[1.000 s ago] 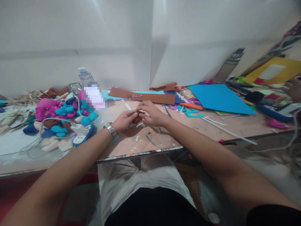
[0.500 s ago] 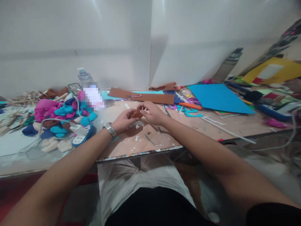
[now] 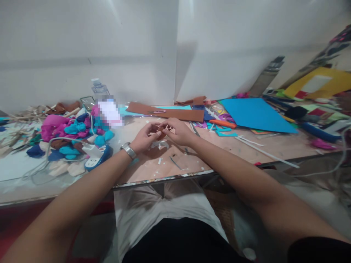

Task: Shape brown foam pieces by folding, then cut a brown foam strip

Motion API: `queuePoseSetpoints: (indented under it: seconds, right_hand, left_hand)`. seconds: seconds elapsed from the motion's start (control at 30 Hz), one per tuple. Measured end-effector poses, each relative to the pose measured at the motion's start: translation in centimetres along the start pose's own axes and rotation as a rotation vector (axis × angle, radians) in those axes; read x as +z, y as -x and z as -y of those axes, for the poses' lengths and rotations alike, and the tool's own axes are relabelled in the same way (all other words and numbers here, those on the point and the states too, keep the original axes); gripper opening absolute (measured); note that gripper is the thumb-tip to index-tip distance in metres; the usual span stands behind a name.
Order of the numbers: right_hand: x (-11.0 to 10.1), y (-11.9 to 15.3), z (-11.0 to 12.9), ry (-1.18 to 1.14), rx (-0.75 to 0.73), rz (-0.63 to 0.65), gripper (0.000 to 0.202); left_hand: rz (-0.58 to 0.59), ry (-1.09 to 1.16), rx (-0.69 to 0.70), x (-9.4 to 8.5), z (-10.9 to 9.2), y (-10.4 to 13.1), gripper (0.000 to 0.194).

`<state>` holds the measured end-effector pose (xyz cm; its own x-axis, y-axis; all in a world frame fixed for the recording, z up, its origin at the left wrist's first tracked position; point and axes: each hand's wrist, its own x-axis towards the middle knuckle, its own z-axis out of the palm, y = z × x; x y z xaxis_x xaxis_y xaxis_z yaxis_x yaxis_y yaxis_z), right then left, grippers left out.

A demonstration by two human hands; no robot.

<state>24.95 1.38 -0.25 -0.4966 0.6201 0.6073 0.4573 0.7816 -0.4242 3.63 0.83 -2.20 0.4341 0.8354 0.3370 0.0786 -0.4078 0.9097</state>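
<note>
A small piece of brown paper (image 3: 162,134) is pinched between my two hands, just above the table, and fingers cover most of it. My left hand (image 3: 146,137), with a metal watch (image 3: 128,150) on the wrist, grips it from the left with thumb and fingers. From the right, my right hand (image 3: 179,132) closes its fingertips on the same piece. Beneath the hands lies a whitish curled strip (image 3: 161,145), perhaps tape, partly hidden. Behind them rests a long brown paper strip (image 3: 181,114) with a small pink-handled tool (image 3: 159,111) on top.
To the left are crumpled pink and blue bundles (image 3: 55,126), a white-and-blue power strip (image 3: 97,157), a lit phone (image 3: 110,112) and a bottle (image 3: 98,87). At right lie an orange cutter (image 3: 222,123), a blue sheet (image 3: 257,115) and white strips (image 3: 270,152). The table edge (image 3: 164,179) is near my lap.
My left fingers have shifted and now curl further over the brown paper, so less of it shows. My right hand stays almost in the same spot.
</note>
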Motion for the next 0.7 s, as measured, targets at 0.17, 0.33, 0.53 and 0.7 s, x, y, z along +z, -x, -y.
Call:
queuePoseSetpoints:
  seconds: [0.17,0.33,0.53,0.7]
  right_hand:
    - [-0.01,0.00,0.00,-0.007,-0.063,0.016,0.017]
    - [-0.26,-0.10,0.36,-0.014,-0.074,0.023,0.021]
    - [-0.45,-0.10,0.82,-0.037,-0.038,-0.019,0.019]
    - [-0.45,0.04,0.80,-0.030,0.023,-0.068,0.015]
  left_hand:
    - [-0.031,0.090,-0.032,-0.04,0.07,-0.04,0.051]
    - [-0.021,0.121,-0.046,0.04,-0.17,-0.01,0.050]
    - [-0.083,0.174,-0.016,-0.05,-0.22,-0.19,0.043]
    - [-0.122,0.216,-0.027,-0.27,0.02,-0.25,0.035]
